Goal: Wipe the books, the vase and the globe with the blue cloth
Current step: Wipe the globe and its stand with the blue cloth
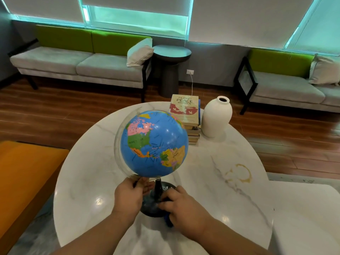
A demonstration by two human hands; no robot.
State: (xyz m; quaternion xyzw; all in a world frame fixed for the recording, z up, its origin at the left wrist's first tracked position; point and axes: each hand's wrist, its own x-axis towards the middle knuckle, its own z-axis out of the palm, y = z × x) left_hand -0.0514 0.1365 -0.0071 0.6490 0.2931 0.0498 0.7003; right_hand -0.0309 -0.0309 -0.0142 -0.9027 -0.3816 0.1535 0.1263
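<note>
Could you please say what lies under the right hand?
A scrap of blue cloth shows beneath the right hand, by the globe's round dark base; the rest is covered.

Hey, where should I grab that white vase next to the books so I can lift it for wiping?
Take the vase round its narrowing shoulder, just under the short neck, coming from the right. It stands upright, its belly looks too wide for one hand, and the stack of books sits close on its left.
</note>
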